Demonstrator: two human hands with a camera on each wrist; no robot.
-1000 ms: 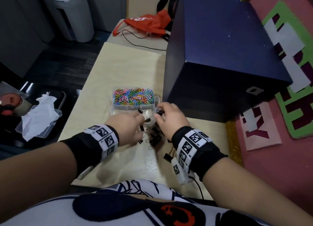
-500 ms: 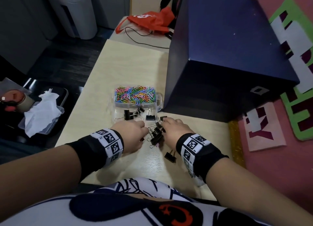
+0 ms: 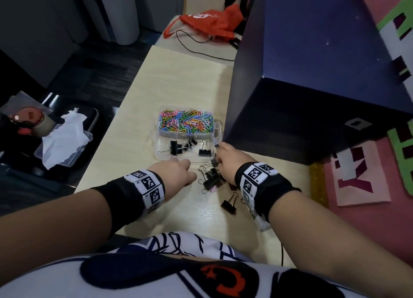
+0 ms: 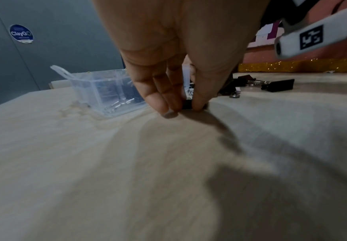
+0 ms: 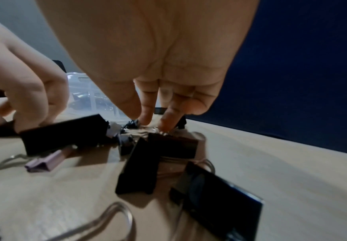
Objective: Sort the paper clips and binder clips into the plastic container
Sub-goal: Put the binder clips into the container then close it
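Both hands have pulled back from the clear plastic container (image 3: pixel 213 128) on the pale wooden desk (image 3: pixel 178 78). Left hand (image 3: pixel 176 174) pinches a small black binder clip (image 4: pixel 187 104). Right hand (image 3: pixel 230 162) presses bent fingertips (image 5: pixel 168 120) into the pile of black binder clips (image 3: pixel 209 178); whether it grips one, I cannot tell.

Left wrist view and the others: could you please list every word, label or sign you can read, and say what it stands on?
"ClayGO": on a round blue sticker on the grey wall; the small print under it is too blurred to read.
White marks on the orange bag: too small to read.
Wristbands carry only square black-and-white code markers, no words.
Cut-out felt shapes on the pink board: cut off, not readable.
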